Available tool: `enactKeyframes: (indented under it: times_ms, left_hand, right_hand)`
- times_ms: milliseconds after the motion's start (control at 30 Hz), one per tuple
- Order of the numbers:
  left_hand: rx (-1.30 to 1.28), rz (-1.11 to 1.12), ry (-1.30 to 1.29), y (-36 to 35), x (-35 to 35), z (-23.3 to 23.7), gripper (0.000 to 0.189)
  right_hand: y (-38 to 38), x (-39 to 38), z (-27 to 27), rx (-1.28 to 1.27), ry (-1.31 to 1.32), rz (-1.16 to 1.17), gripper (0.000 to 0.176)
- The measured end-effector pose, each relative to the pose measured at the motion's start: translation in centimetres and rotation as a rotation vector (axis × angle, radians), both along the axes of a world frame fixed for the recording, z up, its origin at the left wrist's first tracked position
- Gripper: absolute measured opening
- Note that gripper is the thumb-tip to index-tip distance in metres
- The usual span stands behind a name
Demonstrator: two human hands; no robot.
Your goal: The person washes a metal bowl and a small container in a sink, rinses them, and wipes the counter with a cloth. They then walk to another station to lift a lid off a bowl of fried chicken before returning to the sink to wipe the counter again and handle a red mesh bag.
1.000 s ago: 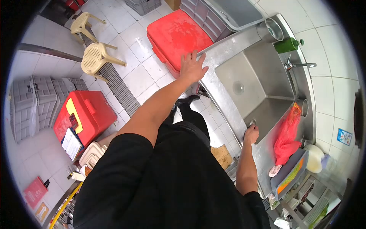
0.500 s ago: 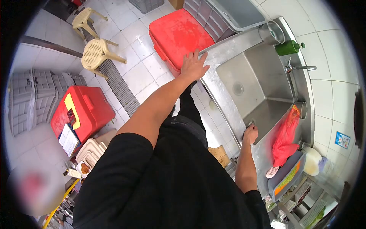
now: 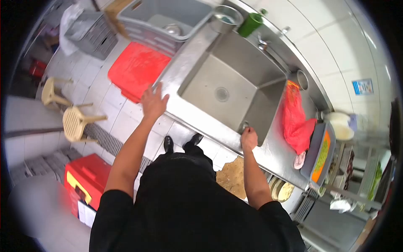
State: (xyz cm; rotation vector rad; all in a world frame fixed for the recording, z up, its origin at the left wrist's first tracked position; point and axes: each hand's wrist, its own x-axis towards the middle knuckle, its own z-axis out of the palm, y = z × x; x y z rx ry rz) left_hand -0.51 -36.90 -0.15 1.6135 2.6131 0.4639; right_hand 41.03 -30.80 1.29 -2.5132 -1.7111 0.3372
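Observation:
My left hand (image 3: 154,101) has its fingers spread at the left end of the counter's front edge, beside a red-lidded tub (image 3: 138,69). It holds nothing. My right hand (image 3: 249,140) is closed at the near right rim of the steel sink (image 3: 201,80). A small shiny metal piece (image 3: 244,125) shows at its fingertips, inside the basin wall; I cannot tell whether the fingers grip it. The basin has a round drain (image 3: 221,94) in its floor. Right of that hand, a red net bag (image 3: 296,122) lies on the steel counter.
Behind the sink are a tap (image 3: 263,43), a green bottle (image 3: 250,24) and a metal pot (image 3: 226,19). A grey crate (image 3: 126,21) stands at the far left. A grey tray (image 3: 308,155) leans at the right. Beige stools (image 3: 74,124) and a red cooler box (image 3: 90,172) stand left.
My view has turned, so the sink sits further left and the grey crate shows more fully. My left hand stays spread by the counter edge; my right hand stays at the sink rim.

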Motion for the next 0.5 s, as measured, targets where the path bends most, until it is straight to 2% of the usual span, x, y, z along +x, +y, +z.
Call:
enactKeyframes:
  times_ms: [300, 500]
  left_hand:
    - [0.009, -0.036, -0.133, 0.9, -0.1, 1.5, 0.066]
    - [-0.046, -0.025, -0.182, 1.4, 0.5, 2.5, 0.065]
  right_hand:
    - [1.6, 1.6, 0.1, -0.145, 0.200, 0.120, 0.033]
    - [3.3, 2.4, 0.7, -0.130, 0.455, 0.086, 0.032]
